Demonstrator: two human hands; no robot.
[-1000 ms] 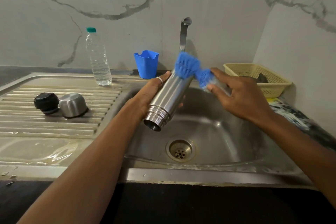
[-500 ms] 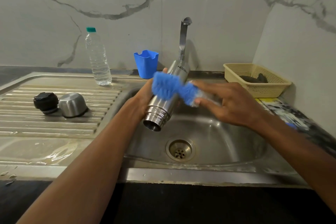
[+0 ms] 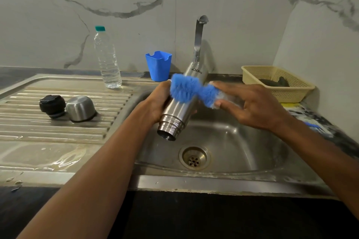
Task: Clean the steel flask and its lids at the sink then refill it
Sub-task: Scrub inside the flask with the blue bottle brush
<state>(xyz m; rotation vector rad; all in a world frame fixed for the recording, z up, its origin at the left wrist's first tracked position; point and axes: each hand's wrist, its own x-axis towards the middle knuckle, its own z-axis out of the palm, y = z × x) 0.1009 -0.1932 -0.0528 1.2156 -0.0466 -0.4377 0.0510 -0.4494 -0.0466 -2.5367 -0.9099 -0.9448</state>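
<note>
Over the smooth steel sink (image 3: 242,141) and its perforated drain (image 3: 194,158), the left hand (image 3: 155,102) wraps round the brushed-steel flask (image 3: 177,111), which is tilted with its open, ridged mouth toward the front rim. The right hand (image 3: 250,104) pinches the clear handle of a blue bristly brush (image 3: 186,88) lying across the flask's body. On the ribbed, wet drainboard (image 3: 58,128) a black domed lid (image 3: 52,105) touches a mouth-down steel cap (image 3: 80,108); farther back stand a clear plastic bottle (image 3: 106,60) holding water, a blue plastic cup (image 3: 159,65) beside the tap (image 3: 199,38), and a cream mesh basket (image 3: 291,93) with something dark inside.
</note>
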